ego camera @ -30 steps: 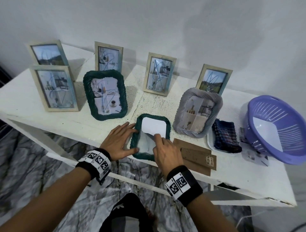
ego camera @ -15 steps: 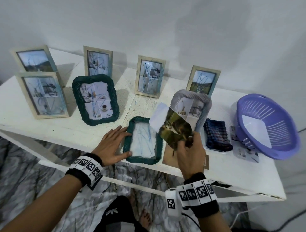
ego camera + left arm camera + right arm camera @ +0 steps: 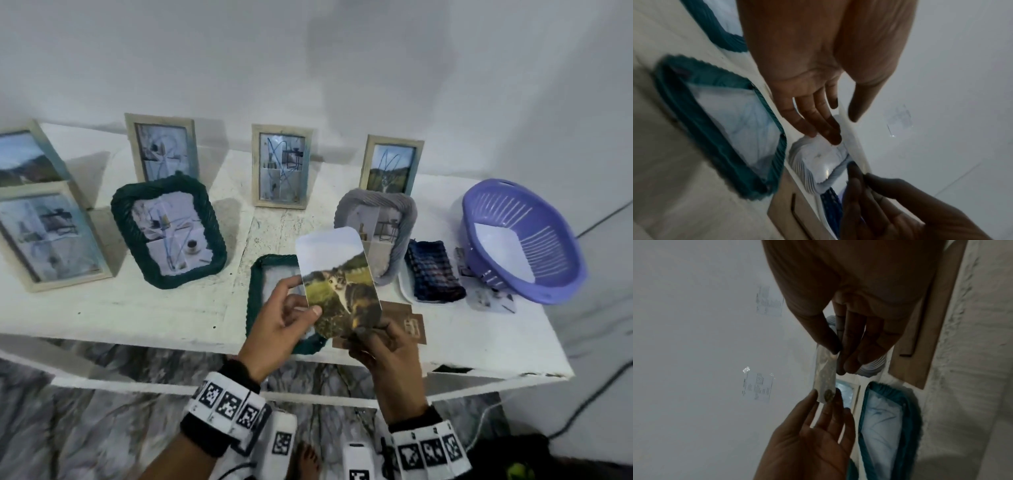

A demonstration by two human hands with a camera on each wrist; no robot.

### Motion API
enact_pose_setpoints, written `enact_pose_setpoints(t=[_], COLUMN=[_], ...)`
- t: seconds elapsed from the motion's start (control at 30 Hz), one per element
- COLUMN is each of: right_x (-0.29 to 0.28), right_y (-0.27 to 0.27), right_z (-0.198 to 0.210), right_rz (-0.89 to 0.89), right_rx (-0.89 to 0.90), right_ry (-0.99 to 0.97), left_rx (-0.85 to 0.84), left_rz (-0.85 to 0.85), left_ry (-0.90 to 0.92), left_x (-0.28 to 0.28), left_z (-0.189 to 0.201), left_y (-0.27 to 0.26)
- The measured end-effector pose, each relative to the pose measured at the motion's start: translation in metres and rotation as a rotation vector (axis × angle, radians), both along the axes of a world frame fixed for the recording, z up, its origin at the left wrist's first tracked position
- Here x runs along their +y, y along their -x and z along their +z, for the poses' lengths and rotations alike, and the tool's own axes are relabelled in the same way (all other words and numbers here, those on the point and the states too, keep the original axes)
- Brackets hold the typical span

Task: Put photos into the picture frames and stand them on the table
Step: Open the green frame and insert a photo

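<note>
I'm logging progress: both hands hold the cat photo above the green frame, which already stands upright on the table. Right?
Not quite. In the head view the green frame lies flat on the table, not upright. Both the left hand and right hand do hold the cat photo above it.

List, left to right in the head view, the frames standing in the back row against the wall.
Landscape frame cut off by the left edge → pale wooden frame → wooden frame with blue scribble → small landscape frame.

Black wristbands (image 3: 219,407) with checkered marker tags
</note>
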State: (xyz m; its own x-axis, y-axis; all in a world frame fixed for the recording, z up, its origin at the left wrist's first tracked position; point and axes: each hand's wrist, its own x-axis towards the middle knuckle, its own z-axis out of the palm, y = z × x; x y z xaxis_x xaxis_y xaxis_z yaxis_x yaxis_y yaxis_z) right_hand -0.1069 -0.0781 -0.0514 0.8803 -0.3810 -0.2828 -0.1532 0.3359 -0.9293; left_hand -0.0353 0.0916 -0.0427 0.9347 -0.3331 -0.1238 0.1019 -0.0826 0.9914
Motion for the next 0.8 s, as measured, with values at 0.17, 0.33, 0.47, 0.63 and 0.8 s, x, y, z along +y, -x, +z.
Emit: enact_pose_setpoints(t=[0.17,0.33,0.47,0.63,0.8], right_x=[-0.022,-0.087,-0.158,-0.243,-0.278], right_y=[0.014,0.015,0.006,-0.012,-0.014], right_z=[-0.001,0.01,0.025,0.026,0.023], right_rz=[0.004,-0.107,-0.208,-0.027,0.17], right_rx=[0.046,0.117,0.142,0.263,0.348], right_ry=[0.268,0.877,1.401,1.735,1.774], left_rx=[-0.071,-0.142,-0.157,-0.137,-0.126], left_rz=[-0.018,-0.067,-0.085,-0.117,-0.085], left_ry=[-0.03,-0.062,-0.056,-0.05,-0.107], left_x=[-0.019,-0.025,-0.046,-0.097,-0.164], left_z=[-0.005,-0.004,-0.004,-0.002,-0.002], left_y=[0.0,-0.005,-0.004,-0.002,0.0])
